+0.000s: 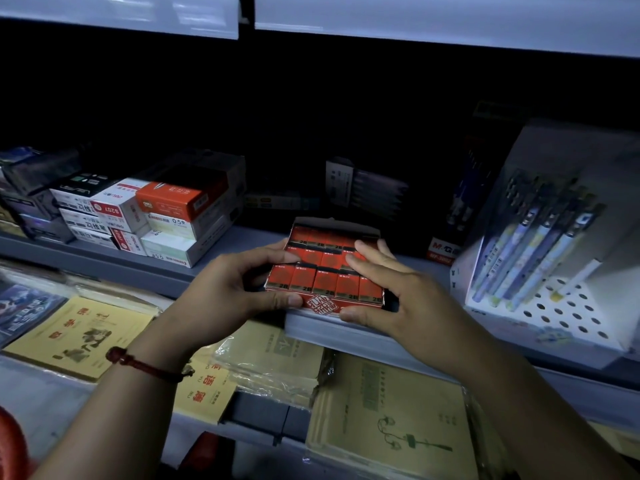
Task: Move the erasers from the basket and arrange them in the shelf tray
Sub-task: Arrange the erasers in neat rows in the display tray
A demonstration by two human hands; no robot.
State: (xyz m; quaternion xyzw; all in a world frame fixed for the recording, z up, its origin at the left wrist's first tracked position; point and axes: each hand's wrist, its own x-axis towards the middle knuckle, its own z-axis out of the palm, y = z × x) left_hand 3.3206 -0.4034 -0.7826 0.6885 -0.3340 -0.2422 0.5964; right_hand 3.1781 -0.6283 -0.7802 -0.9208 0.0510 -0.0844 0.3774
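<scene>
Tray (323, 308) full of red erasers (325, 282), set at front edge of grey shelf (239, 239), clasped from both ends. Left hand (239, 285) grip clamped on tray's left end, thumb at front corner, fingers over the top. Right hand (391, 292) grip clamped on tray's right end, thumb on front wall, fingers lying across erasers. Left of tray, stacked stationery boxes (166, 216); right of tray, white pen display (540, 244); below tray, yellow notebooks (79, 337). Dark behind tray.

erasers (325, 284): "2B" | pale box (173, 227): "0.5" | dark box (441, 251): "M&G" | white-red box (111, 208): "S 207"
</scene>
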